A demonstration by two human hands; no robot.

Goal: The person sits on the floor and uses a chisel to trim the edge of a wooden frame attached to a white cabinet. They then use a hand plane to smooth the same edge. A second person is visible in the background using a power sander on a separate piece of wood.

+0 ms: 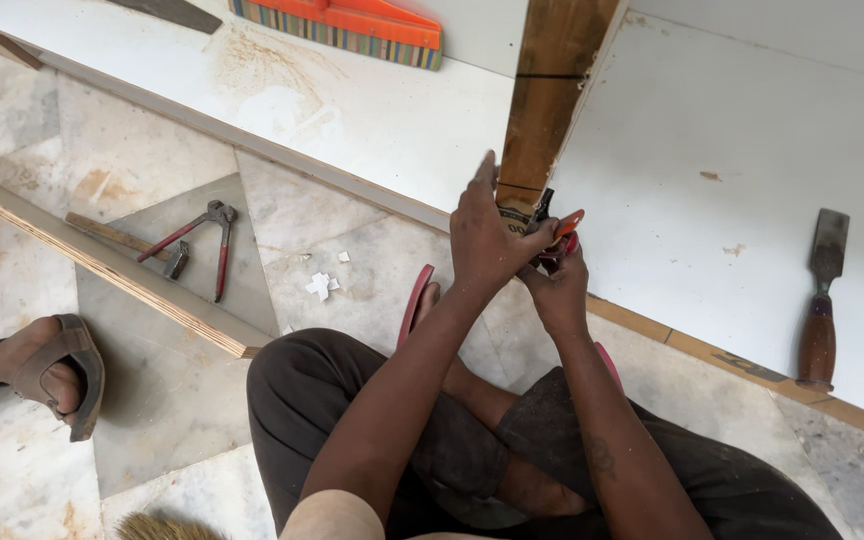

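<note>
Down on the marble floor, the person sat with knees drawn up, both hands meeting at the near end of a brown wooden strip that ran away along the gap between two white boards. The left hand lay over the strip's end, fingers stretched forward and close together, pressing it flat. The right hand sat just behind and below, fingers curled tight round a small tool with an orange-red handle, its dark tip right at the end of the strip; what kind of tool it was, I couldn't tell.

That strip looked thin, stiff and light, the sort of piece that would likely split or lift at the end if pried hard, so a flat palm near the end, as the left hand had it, seemed the sound grip. The little tool looked light and easy to pinch.

Off to the right, a chisel with a brown handle rested on the white board, well apart from the hands. To the left, red-handled pincers and a hammer lay on the floor beside a long plywood strip. Another person's sandalled foot showed at the left edge.
</note>
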